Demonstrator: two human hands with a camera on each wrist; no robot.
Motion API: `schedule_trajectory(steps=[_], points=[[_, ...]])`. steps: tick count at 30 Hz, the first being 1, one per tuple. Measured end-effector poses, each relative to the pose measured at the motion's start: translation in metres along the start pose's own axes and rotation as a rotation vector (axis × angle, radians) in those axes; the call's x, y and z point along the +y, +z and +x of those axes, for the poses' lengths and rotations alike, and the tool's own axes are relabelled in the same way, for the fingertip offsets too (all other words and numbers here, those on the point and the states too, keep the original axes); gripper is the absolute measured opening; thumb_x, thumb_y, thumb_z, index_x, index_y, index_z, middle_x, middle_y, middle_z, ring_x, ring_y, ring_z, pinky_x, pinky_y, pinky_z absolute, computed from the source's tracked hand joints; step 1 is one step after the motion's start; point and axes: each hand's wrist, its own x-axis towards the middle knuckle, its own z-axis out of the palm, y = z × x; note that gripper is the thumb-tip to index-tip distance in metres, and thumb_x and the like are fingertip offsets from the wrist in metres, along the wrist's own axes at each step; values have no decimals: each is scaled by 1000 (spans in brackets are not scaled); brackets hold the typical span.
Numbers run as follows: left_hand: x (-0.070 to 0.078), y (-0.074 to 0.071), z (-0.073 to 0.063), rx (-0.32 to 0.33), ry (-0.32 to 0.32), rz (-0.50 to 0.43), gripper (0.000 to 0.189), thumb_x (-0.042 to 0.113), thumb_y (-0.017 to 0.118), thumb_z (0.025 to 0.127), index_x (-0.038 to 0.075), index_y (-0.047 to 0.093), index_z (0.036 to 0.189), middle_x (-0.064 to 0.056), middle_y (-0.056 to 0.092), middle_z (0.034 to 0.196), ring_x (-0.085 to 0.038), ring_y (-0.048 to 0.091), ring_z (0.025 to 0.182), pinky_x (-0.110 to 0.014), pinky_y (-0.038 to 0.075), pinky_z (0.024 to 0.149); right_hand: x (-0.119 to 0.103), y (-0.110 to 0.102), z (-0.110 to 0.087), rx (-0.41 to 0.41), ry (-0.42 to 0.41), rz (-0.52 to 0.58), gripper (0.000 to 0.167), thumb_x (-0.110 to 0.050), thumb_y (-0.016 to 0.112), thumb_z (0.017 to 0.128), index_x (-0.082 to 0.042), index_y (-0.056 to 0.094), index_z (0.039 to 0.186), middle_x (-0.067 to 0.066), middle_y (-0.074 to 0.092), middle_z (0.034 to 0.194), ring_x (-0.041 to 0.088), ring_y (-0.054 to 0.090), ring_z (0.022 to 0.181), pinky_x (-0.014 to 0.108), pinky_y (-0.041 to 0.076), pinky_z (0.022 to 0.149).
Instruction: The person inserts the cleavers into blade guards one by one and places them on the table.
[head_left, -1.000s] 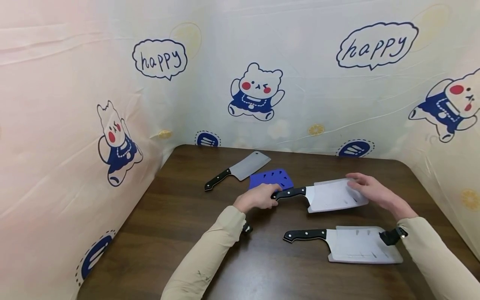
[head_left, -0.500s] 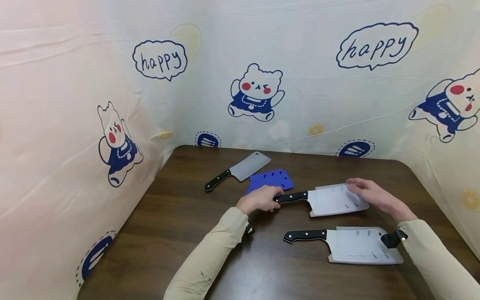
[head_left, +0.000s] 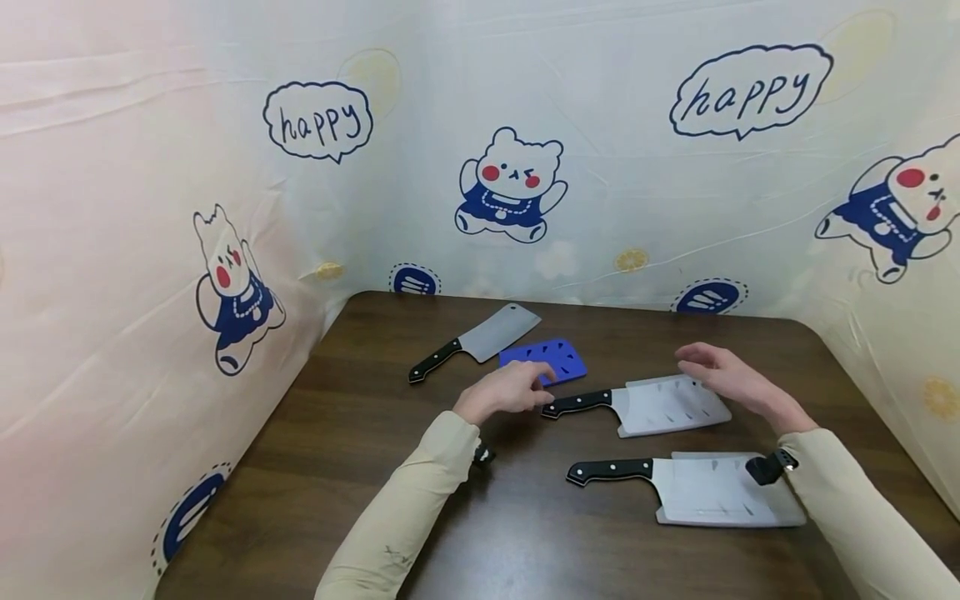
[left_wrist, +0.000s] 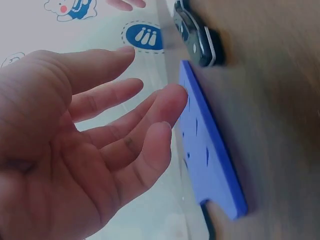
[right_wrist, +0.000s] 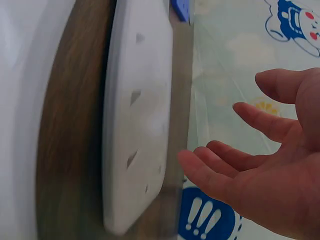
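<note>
A cleaver with a black riveted handle (head_left: 577, 403) lies on the table, its blade inside a white slotted sheath (head_left: 671, 406). My left hand (head_left: 510, 387) hovers by the handle's end with nothing in it; the left wrist view shows its fingers loosely bent, palm bare. Over the sheath's far right corner is my right hand (head_left: 723, 373), also holding nothing, fingers relaxed in the right wrist view. Beyond my left hand lies a blue slotted sheath (head_left: 562, 360), partly hidden by that hand. Left of it rests a bare cleaver (head_left: 498, 333), black handle toward the left.
A second cleaver in a white sheath (head_left: 727, 492) lies nearer on the right, below my right wrist and partly covered by its strap. The brown wooden table (head_left: 337, 467) meets a printed cloth backdrop (head_left: 637, 183) at the back and sides.
Both hands have let go of the sheathed cleaver, which came down flat onto the table slightly nearer. My left hand has drawn off the handle and my right hand has lifted from the sheath.
</note>
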Motion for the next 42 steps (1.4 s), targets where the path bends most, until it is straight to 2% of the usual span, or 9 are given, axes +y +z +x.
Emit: schedule_trajectory(steps=[5,10,15,19,27,30,34,37,42], points=[[-9,-8,-9,26,-4,25,39,33,61,97,15,59,131,-3,67,115,-12,61,91,-27,52,74,-18,7,8,14,-37,-10,55,-38,47,103,0,40,142,27,47,140,41,48,123,56,46,96],[-21,-16,-22,78,-19,47,36,34,59,98,14,61,128,-4,68,114,-14,62,95,-32,52,81,-31,15,21,46,-92,-43,53,-38,48,103,-1,41,141,25,50,138,41,49,124,56,46,97],[-37,-28,-34,162,-18,31,37,31,58,99,11,58,130,-4,68,103,-15,62,83,-32,51,74,-47,28,35,58,-109,-68,53,-37,51,102,-4,39,142,24,47,140,39,51,121,53,49,93],[-52,-37,-39,206,-63,11,36,29,59,98,12,57,130,-4,67,99,-14,60,75,-30,49,66,-58,42,45,39,-132,-108,53,-35,52,101,-4,39,143,24,47,141,39,53,120,51,51,92],[-78,-53,-39,238,-190,20,39,31,59,98,12,55,132,-9,66,112,-20,62,89,-36,54,79,-75,68,61,-4,-194,-185,47,-26,54,101,-3,43,141,25,49,142,39,56,119,52,50,93],[-88,-56,-39,255,-207,39,40,29,60,97,9,55,131,-10,65,111,-22,60,89,-36,54,79,-82,75,68,-21,-227,-215,49,-23,55,100,0,42,141,26,48,142,40,57,118,53,49,94],[-102,-55,-40,297,-203,97,36,27,60,97,6,58,127,-12,64,110,-24,58,93,-39,51,80,-89,84,77,-37,-276,-242,51,-20,55,99,4,41,141,27,47,143,43,52,126,57,42,102],[-111,-55,-43,316,-211,143,35,25,59,97,5,59,125,-15,62,115,-29,57,103,-45,48,89,-93,93,84,-54,-285,-247,55,-20,55,99,4,36,145,28,44,146,44,44,135,57,37,108],[-120,-54,-48,300,-270,160,37,25,60,96,4,57,127,-21,55,126,-41,48,118,-54,44,96,-99,108,94,-95,-252,-243,64,-22,55,98,0,27,151,27,36,153,44,37,140,57,34,111]])
